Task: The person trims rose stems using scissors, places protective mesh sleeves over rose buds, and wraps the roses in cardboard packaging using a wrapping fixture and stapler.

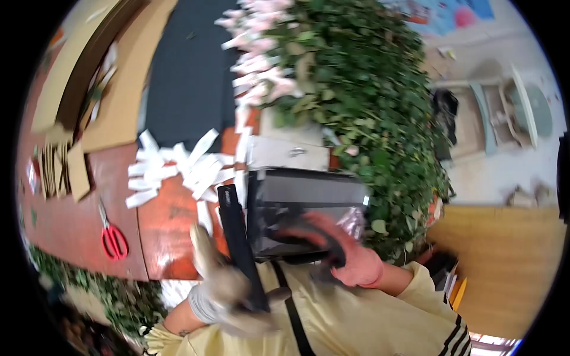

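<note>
Both of my hands wear work gloves and are blurred by motion. My left hand [228, 285], in a pale glove, is at a long black tool [240, 243] with small white lettering, held upright before my body. My right hand [332, 246], in a pink and dark glove, reaches over a black tray [309, 193] at the table's near edge; its fingertips are smeared. A crumpled shiny pinkish wrapper [351, 222] lies at the tray's right side. White strips [199, 166] lie left of the tray.
Red-handled scissors [114, 242] lie on the reddish table [119, 178] at left, near cardboard pieces [56, 169]. Pink flowers wrapped in white [255, 65] and leafy stems [362, 83] extend behind the tray beside a black sheet [190, 65]. A pale chair [499, 113] stands at right.
</note>
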`<action>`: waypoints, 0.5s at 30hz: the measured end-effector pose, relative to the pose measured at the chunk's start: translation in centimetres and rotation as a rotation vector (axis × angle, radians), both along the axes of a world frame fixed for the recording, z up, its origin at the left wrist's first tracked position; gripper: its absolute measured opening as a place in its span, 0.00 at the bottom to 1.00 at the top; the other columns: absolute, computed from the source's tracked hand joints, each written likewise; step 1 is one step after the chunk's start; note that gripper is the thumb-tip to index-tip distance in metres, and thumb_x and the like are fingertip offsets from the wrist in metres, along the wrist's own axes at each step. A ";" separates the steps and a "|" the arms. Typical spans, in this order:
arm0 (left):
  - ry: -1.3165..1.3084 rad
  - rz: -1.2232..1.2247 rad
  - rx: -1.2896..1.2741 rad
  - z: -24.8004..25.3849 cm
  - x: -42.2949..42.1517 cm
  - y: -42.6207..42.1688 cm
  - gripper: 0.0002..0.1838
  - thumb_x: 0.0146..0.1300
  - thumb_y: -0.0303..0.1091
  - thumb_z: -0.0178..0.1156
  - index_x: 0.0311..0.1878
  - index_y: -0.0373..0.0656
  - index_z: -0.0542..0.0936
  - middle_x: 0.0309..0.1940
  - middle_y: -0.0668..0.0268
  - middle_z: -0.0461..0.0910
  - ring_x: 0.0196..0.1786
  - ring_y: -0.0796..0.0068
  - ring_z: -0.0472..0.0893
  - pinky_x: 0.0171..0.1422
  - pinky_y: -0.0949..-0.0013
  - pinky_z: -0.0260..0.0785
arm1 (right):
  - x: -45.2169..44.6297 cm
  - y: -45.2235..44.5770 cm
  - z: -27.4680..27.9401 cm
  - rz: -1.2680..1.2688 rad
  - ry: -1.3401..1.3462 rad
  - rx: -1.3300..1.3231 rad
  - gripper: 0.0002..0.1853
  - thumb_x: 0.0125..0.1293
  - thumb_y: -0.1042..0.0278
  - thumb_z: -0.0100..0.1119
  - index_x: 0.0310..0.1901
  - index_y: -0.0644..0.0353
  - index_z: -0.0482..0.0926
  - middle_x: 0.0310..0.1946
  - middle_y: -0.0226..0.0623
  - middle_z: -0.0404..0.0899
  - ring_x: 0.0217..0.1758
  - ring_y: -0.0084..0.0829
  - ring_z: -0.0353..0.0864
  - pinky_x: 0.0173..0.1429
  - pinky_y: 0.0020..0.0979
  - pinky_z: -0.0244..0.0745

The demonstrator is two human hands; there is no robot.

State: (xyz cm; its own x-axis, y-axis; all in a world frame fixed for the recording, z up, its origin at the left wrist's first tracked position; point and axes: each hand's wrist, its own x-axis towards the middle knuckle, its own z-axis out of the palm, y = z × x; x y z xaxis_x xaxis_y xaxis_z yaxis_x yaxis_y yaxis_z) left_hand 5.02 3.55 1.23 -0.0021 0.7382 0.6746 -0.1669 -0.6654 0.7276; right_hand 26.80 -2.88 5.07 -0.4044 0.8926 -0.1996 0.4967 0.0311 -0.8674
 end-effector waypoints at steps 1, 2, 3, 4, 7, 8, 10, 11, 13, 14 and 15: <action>0.136 -0.012 0.158 0.6 1.0 -0.4 0.32 0.55 0.45 0.63 0.61 0.48 0.65 0.56 0.66 0.69 0.63 0.65 0.63 0.62 0.55 0.58 | -0.1 -0.7 0.9 0.059 0.232 -0.149 0.43 0.60 0.57 0.59 0.70 0.62 0.47 0.63 0.51 0.59 0.68 0.47 0.58 0.69 0.48 0.58; 0.278 -0.014 0.315 1.2 2.0 -1.0 0.28 0.53 0.46 0.62 0.58 0.55 0.68 0.52 0.72 0.71 0.57 0.70 0.65 0.55 0.57 0.61 | -0.2 -1.6 1.5 0.044 0.406 -0.276 0.43 0.59 0.57 0.59 0.70 0.62 0.47 0.63 0.51 0.60 0.67 0.47 0.60 0.68 0.48 0.58; 0.420 -0.010 0.473 1.5 2.5 -1.4 0.24 0.51 0.46 0.61 0.54 0.61 0.72 0.48 0.78 0.73 0.51 0.75 0.67 0.47 0.59 0.65 | -0.6 -2.5 1.9 0.012 0.572 -0.397 0.43 0.58 0.57 0.60 0.69 0.63 0.48 0.62 0.51 0.61 0.66 0.47 0.61 0.67 0.48 0.59; 0.485 -0.049 0.566 2.6 3.3 -1.3 0.22 0.49 0.45 0.61 0.51 0.62 0.73 0.48 0.77 0.73 0.49 0.74 0.68 0.46 0.59 0.65 | -0.7 -3.2 2.2 -0.043 0.728 -0.494 0.43 0.57 0.57 0.61 0.69 0.63 0.49 0.61 0.51 0.62 0.65 0.46 0.63 0.67 0.48 0.60; 0.609 -0.396 0.560 6.9 6.3 0.4 0.18 0.43 0.41 0.61 0.43 0.63 0.78 0.50 0.73 0.73 0.45 0.70 0.69 0.43 0.58 0.65 | 0.3 -4.9 3.2 -0.285 1.122 -0.636 0.44 0.55 0.56 0.63 0.68 0.63 0.51 0.59 0.50 0.65 0.62 0.46 0.67 0.65 0.47 0.62; 0.644 -0.502 0.490 7.5 6.6 0.6 0.19 0.43 0.39 0.61 0.43 0.59 0.78 0.51 0.67 0.72 0.46 0.67 0.70 0.45 0.55 0.66 | 1.2 -5.4 3.5 -0.373 1.188 -0.629 0.44 0.55 0.56 0.64 0.68 0.63 0.52 0.58 0.50 0.66 0.61 0.45 0.68 0.64 0.47 0.63; 0.872 -0.587 0.232 7.4 6.6 1.4 0.23 0.45 0.41 0.63 0.47 0.46 0.77 0.49 0.56 0.72 0.50 0.58 0.71 0.54 0.51 0.63 | 4.1 -6.4 4.5 -0.550 1.213 -0.558 0.44 0.53 0.55 0.65 0.67 0.64 0.53 0.56 0.50 0.68 0.59 0.45 0.71 0.63 0.47 0.64; 0.899 -0.480 0.127 4.8 7.3 1.6 0.24 0.45 0.42 0.64 0.48 0.46 0.77 0.48 0.56 0.73 0.51 0.57 0.72 0.55 0.52 0.62 | 6.4 -7.0 5.2 -0.625 1.118 -0.489 0.44 0.52 0.55 0.66 0.67 0.64 0.54 0.55 0.50 0.69 0.58 0.45 0.72 0.63 0.47 0.65; 0.926 -0.372 0.016 2.7 8.8 1.3 0.25 0.45 0.44 0.64 0.49 0.45 0.76 0.46 0.57 0.74 0.53 0.56 0.72 0.57 0.53 0.61 | 11.3 -7.9 5.2 -0.678 0.727 -0.363 0.46 0.47 0.63 0.71 0.67 0.62 0.56 0.54 0.48 0.70 0.55 0.44 0.75 0.59 0.47 0.70; 1.122 -0.329 -0.007 2.7 9.6 1.2 0.24 0.46 0.46 0.65 0.46 0.46 0.77 0.43 0.59 0.74 0.49 0.57 0.73 0.54 0.54 0.62 | 13.2 -8.4 5.6 -0.697 0.565 -0.371 0.47 0.46 0.65 0.72 0.67 0.62 0.56 0.55 0.44 0.71 0.58 0.40 0.73 0.62 0.43 0.67; 1.317 -0.282 -0.026 2.6 10.3 1.3 0.23 0.47 0.49 0.65 0.44 0.46 0.78 0.40 0.62 0.75 0.46 0.58 0.73 0.50 0.56 0.62 | 14.7 -7.9 5.9 -0.535 0.134 -0.153 0.46 0.44 0.67 0.70 0.66 0.63 0.58 0.56 0.45 0.70 0.58 0.42 0.72 0.63 0.39 0.67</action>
